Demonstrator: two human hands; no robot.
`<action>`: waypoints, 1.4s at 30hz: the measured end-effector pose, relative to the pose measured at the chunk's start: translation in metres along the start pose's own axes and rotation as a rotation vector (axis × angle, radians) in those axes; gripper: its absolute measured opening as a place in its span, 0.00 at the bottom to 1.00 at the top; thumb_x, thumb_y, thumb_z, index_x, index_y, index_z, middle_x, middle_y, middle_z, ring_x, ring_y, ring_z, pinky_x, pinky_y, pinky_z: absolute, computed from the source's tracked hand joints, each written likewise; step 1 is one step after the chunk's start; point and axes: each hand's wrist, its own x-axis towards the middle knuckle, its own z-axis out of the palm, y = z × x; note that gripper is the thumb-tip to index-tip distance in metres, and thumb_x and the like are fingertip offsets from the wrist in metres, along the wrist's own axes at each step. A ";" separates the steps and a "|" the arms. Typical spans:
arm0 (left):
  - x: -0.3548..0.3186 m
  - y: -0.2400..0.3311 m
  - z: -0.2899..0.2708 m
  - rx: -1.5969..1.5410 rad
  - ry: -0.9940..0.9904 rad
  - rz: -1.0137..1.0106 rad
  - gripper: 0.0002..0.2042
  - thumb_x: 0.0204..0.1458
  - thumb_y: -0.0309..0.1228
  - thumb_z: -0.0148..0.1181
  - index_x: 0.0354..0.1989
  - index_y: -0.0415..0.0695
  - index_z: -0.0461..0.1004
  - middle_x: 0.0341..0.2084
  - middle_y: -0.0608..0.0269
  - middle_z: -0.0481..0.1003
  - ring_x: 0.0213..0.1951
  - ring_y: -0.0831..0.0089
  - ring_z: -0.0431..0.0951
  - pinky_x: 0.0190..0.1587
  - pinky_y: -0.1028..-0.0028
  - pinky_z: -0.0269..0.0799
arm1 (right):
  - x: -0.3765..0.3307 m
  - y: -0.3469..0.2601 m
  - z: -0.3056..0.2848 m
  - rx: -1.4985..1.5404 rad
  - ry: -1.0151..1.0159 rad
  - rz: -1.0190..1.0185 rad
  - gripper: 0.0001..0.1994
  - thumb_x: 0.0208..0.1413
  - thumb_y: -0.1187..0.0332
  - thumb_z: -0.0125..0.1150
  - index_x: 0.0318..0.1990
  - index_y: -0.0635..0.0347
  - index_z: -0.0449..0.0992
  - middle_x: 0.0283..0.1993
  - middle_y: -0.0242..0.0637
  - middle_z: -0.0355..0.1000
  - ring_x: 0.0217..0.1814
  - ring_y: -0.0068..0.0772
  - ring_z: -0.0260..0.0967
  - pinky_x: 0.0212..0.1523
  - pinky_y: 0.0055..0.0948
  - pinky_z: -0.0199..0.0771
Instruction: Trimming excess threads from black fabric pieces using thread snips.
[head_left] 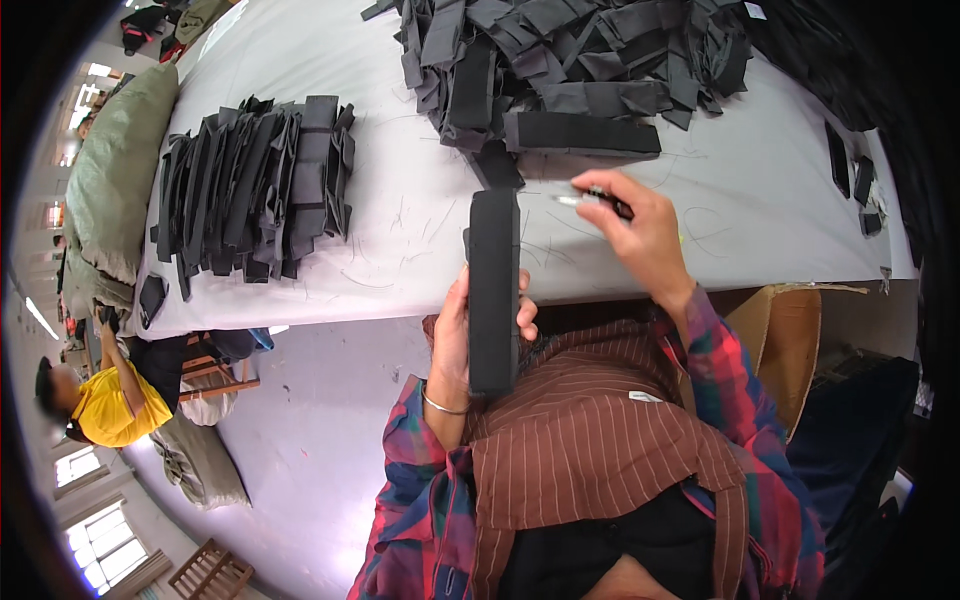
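Observation:
My left hand [454,325] is closed around a long black folded fabric piece [495,290], held lengthwise in front of my apron at the table's near edge. Its upper end reaches over the white-covered table. Up and to the right, my right hand [645,230] grips small thread snips [606,199] with a dark handle and a metallic tip. The tip points left toward the fabric's upper end, a short gap apart from it. Just beyond that end lies a dark fabric scrap [495,165]. Cut threads are scattered over the white cover around both hands.
A big loose heap of black fabric pieces [580,60] fills the far middle, with one flat strip [585,134] at its front. Neatly stacked black pieces [255,190] stand left. A cardboard box [790,340] is at my right. A co-worker in yellow [125,405] is far left.

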 end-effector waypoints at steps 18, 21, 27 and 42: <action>-0.008 -0.004 0.003 0.010 0.000 0.031 0.22 0.63 0.47 0.40 0.55 0.42 0.61 0.43 0.52 0.65 0.27 0.69 0.67 0.26 0.72 0.74 | -0.033 -0.021 0.014 -0.183 -0.034 -0.374 0.10 0.44 0.68 0.68 0.36 0.51 0.78 0.27 0.29 0.72 0.28 0.33 0.68 0.30 0.31 0.63; -0.008 -0.004 0.003 0.017 -0.016 0.040 0.22 0.63 0.47 0.41 0.55 0.42 0.61 0.43 0.53 0.65 0.27 0.69 0.67 0.26 0.72 0.73 | -0.033 -0.022 0.017 -0.211 -0.030 -0.386 0.10 0.44 0.68 0.68 0.36 0.52 0.78 0.27 0.29 0.71 0.27 0.33 0.68 0.29 0.30 0.62; -0.007 -0.005 0.004 -0.046 -0.035 0.020 0.23 0.62 0.48 0.42 0.55 0.41 0.62 0.43 0.53 0.65 0.26 0.70 0.66 0.26 0.73 0.72 | -0.032 -0.018 0.023 -0.220 0.093 -0.379 0.10 0.45 0.67 0.68 0.36 0.52 0.78 0.25 0.29 0.69 0.27 0.32 0.67 0.27 0.29 0.60; 0.001 -0.011 0.011 0.288 0.077 0.120 0.22 0.64 0.45 0.42 0.57 0.40 0.58 0.41 0.52 0.68 0.29 0.63 0.75 0.30 0.66 0.79 | -0.031 -0.023 0.025 -0.022 -0.039 -0.129 0.07 0.49 0.69 0.65 0.37 0.56 0.77 0.30 0.33 0.75 0.28 0.34 0.73 0.28 0.28 0.70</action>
